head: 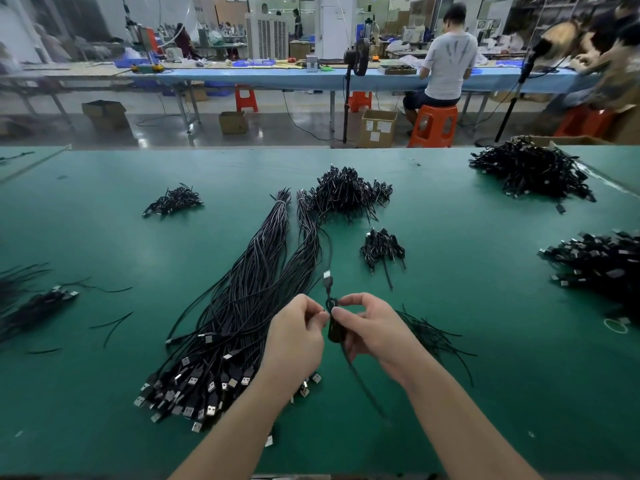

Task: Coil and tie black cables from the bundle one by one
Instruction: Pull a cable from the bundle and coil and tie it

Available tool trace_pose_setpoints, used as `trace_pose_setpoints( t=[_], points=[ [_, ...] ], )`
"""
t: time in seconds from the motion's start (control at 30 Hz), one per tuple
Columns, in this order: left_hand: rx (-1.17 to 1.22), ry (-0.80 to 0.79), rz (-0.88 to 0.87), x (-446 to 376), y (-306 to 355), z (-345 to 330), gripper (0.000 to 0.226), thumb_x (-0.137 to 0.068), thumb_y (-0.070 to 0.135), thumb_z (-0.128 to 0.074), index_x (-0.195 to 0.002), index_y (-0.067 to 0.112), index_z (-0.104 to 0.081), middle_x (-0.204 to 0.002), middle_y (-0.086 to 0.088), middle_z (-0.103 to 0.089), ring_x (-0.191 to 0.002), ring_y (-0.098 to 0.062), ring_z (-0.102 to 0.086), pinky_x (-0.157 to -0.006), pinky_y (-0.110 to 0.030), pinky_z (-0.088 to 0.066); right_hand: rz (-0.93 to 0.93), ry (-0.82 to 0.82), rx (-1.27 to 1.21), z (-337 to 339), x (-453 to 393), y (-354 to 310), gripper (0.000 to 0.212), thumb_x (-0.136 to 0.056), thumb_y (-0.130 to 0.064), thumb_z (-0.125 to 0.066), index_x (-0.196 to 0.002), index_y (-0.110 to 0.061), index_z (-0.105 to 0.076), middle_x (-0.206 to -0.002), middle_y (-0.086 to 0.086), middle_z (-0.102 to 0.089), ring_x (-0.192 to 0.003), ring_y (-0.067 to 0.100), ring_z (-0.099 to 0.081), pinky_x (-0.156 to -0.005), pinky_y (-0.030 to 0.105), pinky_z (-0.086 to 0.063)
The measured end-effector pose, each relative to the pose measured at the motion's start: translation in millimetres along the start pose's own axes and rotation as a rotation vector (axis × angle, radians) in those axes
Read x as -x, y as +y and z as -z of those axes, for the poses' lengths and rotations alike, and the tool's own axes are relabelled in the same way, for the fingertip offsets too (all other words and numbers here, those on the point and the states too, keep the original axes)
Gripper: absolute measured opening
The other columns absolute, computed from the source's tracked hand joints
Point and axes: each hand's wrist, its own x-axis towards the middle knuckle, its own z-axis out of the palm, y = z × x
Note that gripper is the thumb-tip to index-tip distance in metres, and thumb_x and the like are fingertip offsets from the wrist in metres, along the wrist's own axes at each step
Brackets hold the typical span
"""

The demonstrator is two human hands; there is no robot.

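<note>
Item: coiled cable (335,327), black, held above the green bench (104,237) just right of the loose bundle (239,306); USB plug (327,279) stands up from the coil.
Left hand (298,336): fingertips pinching the coil's upper part, apparently a tie end.
Right hand (369,329): thumb and forefinger pinching the same spot, other fingers curled behind the coil.
Step, judged: tying, coil already formed.
Next move calls for: twisting the tie tight without loosening the coil, then setting it with the finished pile (382,249).
</note>
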Motion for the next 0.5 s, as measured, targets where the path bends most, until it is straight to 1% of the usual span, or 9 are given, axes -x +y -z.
trace_pose_setpoints(
  t=[0.1, 0.17, 0.23, 0.27, 0.3, 0.33, 0.4, 0.43, 0.5],
  points=[
    [-0.153, 0.102, -0.198, 6.7, 2.7, -4.2, 0.021, -0.098, 0.013, -0.061, -0.081, 0.022, -0.053, -0.076, 0.013, -0.057, -0.076, -0.017, -0.051, -0.068, -0.030, -0.037, -0.123, -0.040, -0.291, -3.3, -1.8, 1.9, 0.013, -0.095, -0.013, -0.065, -0.104, -0.008, -0.058, -0.065, 0.010, -0.065, -0.047, 0.014, -0.052, -0.039, 0.023, -0.043],
    [-0.235, 0.154, -0.274, 10.0, 2.8, -5.7, 0.016, -0.098, 0.013, -0.060, -0.085, 0.021, -0.055, -0.083, 0.015, -0.055, -0.079, -0.018, -0.044, -0.071, -0.031, -0.032, -0.137, -0.092, -0.399, -4.1, -1.0, 2.3, 0.003, -0.097, -0.009, -0.060, -0.099, -0.009, -0.063, -0.065, 0.009, -0.063, -0.046, 0.013, -0.052, -0.039, 0.022, -0.044],
    [-0.179, 0.157, -0.262, 9.6, 1.7, -5.3, 0.017, -0.097, 0.012, -0.060, -0.084, 0.020, -0.055, -0.082, 0.014, -0.058, -0.078, -0.014, -0.049, -0.072, -0.029, -0.037, -0.110, -0.140, -0.438, -3.3, 1.6, 1.0, 0.015, -0.101, -0.004, -0.051, -0.105, -0.005, -0.065, -0.072, 0.014, -0.066, -0.051, 0.016, -0.057, -0.045, 0.025, -0.050],
    [-0.098, 0.135, -0.199, 7.4, 1.0, -3.7, 0.019, -0.097, 0.011, -0.061, -0.082, 0.021, -0.055, -0.079, 0.012, -0.061, -0.074, -0.007, -0.054, -0.069, -0.023, -0.041, -0.079, -0.156, -0.417, -1.9, 3.1, 0.2, 0.020, -0.102, -0.001, -0.046, -0.111, -0.003, -0.064, -0.078, 0.017, -0.068, -0.056, 0.018, -0.059, -0.050, 0.027, -0.053],
    [-0.023, 0.100, -0.110, 4.3, 1.0, -1.5, 0.020, -0.097, 0.012, -0.061, -0.080, 0.021, -0.056, -0.076, 0.010, -0.062, -0.071, -0.002, -0.057, -0.062, -0.015, -0.042, -0.033, -0.165, -0.350, -0.8, 5.0, -0.7, 0.024, -0.102, 0.002, -0.045, -0.115, -0.003, -0.064, -0.085, 0.018, -0.069, -0.062, 0.018, -0.061, -0.055, 0.028, -0.055],
    [0.030, 0.062, -0.021, 0.9, 0.7, 0.8, 0.019, -0.098, 0.014, -0.061, -0.081, 0.022, -0.058, -0.074, 0.008, -0.062, -0.065, 0.002, -0.057, -0.057, -0.012, -0.041, 0.034, -0.161, -0.216, 0.4, 7.0, -1.4, 0.026, -0.100, 0.005, -0.048, -0.117, -0.005, -0.065, -0.092, 0.016, -0.068, -0.067, 0.018, -0.062, -0.060, 0.028, -0.056],
    [0.098, 0.014, 0.107, -5.1, -2.2, 3.1, 0.014, -0.099, 0.018, -0.060, -0.085, 0.020, -0.063, -0.073, 0.004, -0.062, -0.058, -0.002, -0.052, -0.051, -0.014, -0.038, 0.186, -0.083, 0.152, 0.7, 9.9, -2.1, 0.028, -0.095, 0.004, -0.059, -0.115, -0.012, -0.069, -0.103, 0.008, -0.066, -0.075, 0.017, -0.061, -0.065, 0.027, -0.056],
    [0.138, 0.006, 0.135, -6.3, -3.3, 3.3, 0.013, -0.099, 0.018, -0.060, -0.087, 0.018, -0.065, -0.073, 0.002, -0.061, -0.060, -0.006, -0.051, -0.053, -0.018, -0.038, 0.248, -0.025, 0.279, 0.3, 9.9, -2.2, 0.027, -0.092, 0.000, -0.065, -0.112, -0.016, -0.072, -0.108, 0.003, -0.065, -0.079, 0.016, -0.061, -0.065, 0.025, -0.056],
    [0.177, 0.020, 0.125, -6.0, -3.5, 2.6, 0.014, -0.099, 0.017, -0.060, -0.087, 0.017, -0.065, -0.072, 0.002, -0.060, -0.061, -0.010, -0.050, -0.054, -0.021, -0.038, 0.307, 0.035, 0.334, -1.0, 10.1, -2.7, 0.020, -0.091, -0.007, -0.070, -0.106, -0.019, -0.075, -0.107, -0.002, -0.068, -0.078, 0.009, -0.063, -0.060, 0.021, -0.053]
  ],
)
